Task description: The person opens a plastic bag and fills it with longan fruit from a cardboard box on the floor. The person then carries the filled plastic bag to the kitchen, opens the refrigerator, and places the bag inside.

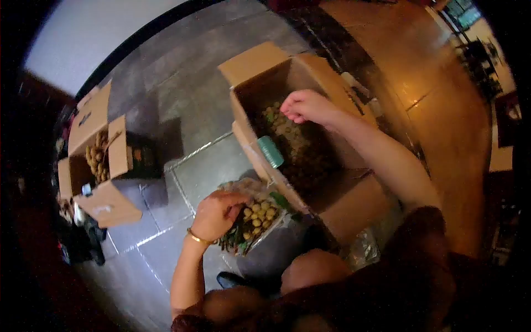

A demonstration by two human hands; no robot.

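My left hand [217,213], with a gold bangle at the wrist, is closed at the near-left side of a clear plastic container [268,237]. Its fingers are curled, and what they grip, if anything, is hidden. Round tan fruits that look like longans [260,217] lie in the container, with green leaves and dark stems beside them. Above a large open cardboard box [241,113] is my right hand [307,107], its fingers curled together; I cannot make out anything in them. More of the round fruits [287,130] lie inside this box. A green tag-like piece [270,152] sits on the box's left rim.
To the left, a smaller open cardboard box [105,202] holds bunches of the fruit [98,157]. Grey tiles [191,119] make up the floor between the boxes. Crumpled clear plastic [364,249] lies near my knee, and a wooden floor [437,127] extends at right.
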